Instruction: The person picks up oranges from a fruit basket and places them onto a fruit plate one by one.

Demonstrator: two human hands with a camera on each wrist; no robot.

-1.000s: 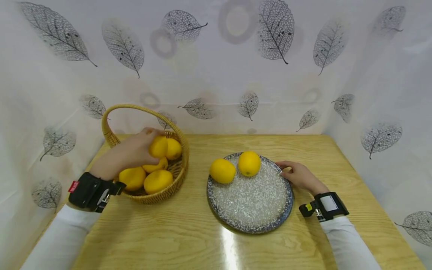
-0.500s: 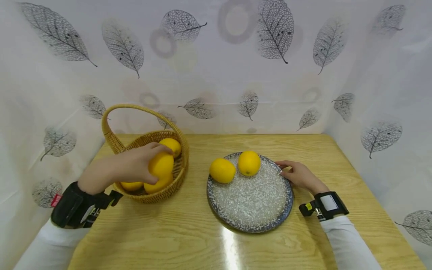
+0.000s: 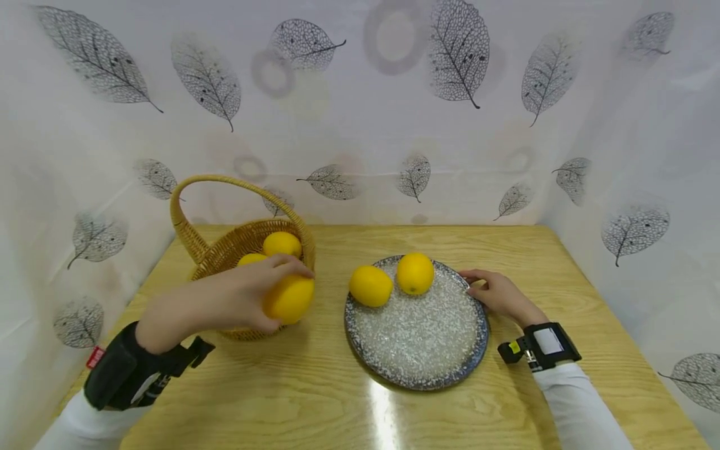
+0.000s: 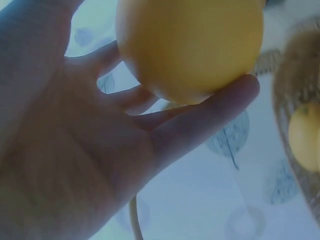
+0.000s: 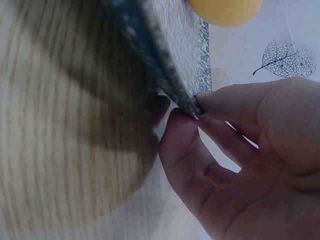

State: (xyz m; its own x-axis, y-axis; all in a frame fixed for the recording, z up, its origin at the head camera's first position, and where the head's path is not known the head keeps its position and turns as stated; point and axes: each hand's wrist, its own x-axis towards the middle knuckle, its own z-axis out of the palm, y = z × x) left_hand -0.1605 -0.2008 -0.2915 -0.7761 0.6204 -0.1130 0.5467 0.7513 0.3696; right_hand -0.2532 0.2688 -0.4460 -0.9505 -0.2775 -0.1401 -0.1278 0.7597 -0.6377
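My left hand (image 3: pixel 242 295) grips a yellow lemon (image 3: pixel 291 299), raised over the front right rim of the wicker basket (image 3: pixel 306 250). In the left wrist view the fingers wrap one side of that lemon (image 4: pixel 192 47). Two other lemons show inside the basket, one (image 3: pixel 282 244) near its back and one (image 3: pixel 251 258) partly behind the hand. My right hand (image 3: pixel 500 297) pinches the right rim of a round speckled grey plate (image 3: pixel 422 337) between thumb and fingers; the right wrist view shows the pinched plate edge (image 5: pixel 182 95). A lemon (image 3: pixel 371 285) and another lemon (image 3: pixel 415 273) lie toward the plate's back left.
Both stand on a light wooden table (image 3: pixel 315 400), the basket left and the plate right of centre. The basket's tall arched handle (image 3: pixel 225 179) rises behind my left hand. A leaf-printed white sheet (image 3: pixel 360 125) encloses the back and sides.
My left hand has carried the lemon from inside the basket toward me and to the right, over the rim. The right hand and plate have stayed put.
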